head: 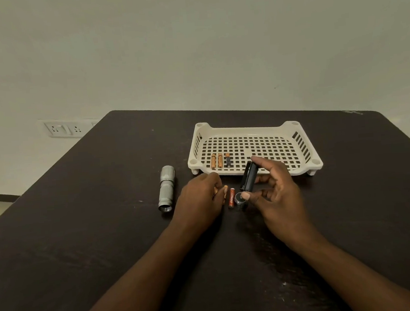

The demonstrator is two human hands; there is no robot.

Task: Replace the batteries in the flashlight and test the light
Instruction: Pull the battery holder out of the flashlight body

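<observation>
The silver flashlight body (166,188) lies on the dark table (83,238), open end toward me. My right hand (274,194) grips the black battery holder (248,177) between thumb and fingers, just above the table. The flashlight's black tail cap (239,198) sits below the holder. My left hand (200,197) pinches an orange battery (224,191) on the table. A red-orange battery (231,197) lies loose between my hands. Three batteries (220,160) rest in the cream tray (251,129), at its front left.
The perforated cream tray stands behind my hands near the table's middle. A wall socket plate (62,128) is on the wall at the left. The table's left edge runs diagonally toward me.
</observation>
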